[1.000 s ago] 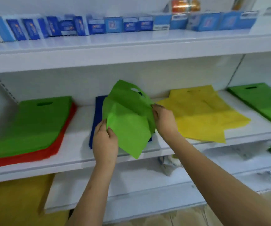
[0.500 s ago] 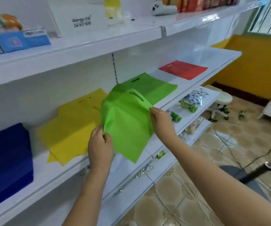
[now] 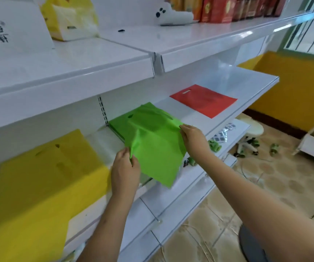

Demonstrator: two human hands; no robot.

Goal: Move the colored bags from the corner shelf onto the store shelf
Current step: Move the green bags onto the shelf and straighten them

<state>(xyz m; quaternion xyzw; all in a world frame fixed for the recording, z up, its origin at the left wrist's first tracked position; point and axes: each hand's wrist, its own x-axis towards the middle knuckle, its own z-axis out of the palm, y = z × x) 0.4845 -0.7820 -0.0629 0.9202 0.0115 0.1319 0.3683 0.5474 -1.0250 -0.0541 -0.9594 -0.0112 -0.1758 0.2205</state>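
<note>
The white store shelf (image 3: 247,91) is carrying a green bag stack (image 3: 120,123) beside a red bag (image 3: 203,100). The left hand (image 3: 126,171) and right hand (image 3: 193,138) are pinching the green bag (image 3: 156,148), fingers closed on its edges, over that stack. Placement step; next, lowering it flat and aligned.

Middle shelf (image 3: 247,95), left to right: bag stack (image 3: 39,176), second bag stack (image 3: 120,123), single flat bag (image 3: 203,100). Held bag (image 3: 156,148) hangs before the second stack (partly over it), between left hand (image 3: 125,173) and right hand (image 3: 193,138).
</note>
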